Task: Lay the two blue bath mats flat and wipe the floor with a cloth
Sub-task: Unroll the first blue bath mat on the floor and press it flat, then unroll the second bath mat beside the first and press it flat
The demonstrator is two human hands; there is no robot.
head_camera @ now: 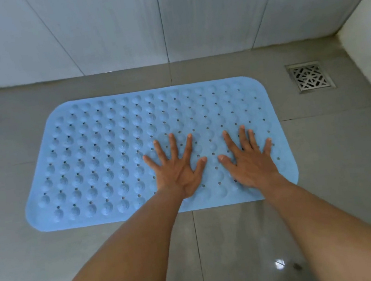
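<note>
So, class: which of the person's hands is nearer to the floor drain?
Right. The right hand lies flat on the mat's right part, below-left of the drain; the left hand rests nearer the mat's middle, farther away.

Single head-worn view, looking forward and steeply down from above the person's own outstretched arms, close to the floor [328, 167]. It faces the wall [161, 18], whose base crosses the upper frame, with a floor drain [309, 76] at right. The mat [99, 153] sits mid-frame; wide-angle bending shows at the edges.
</note>
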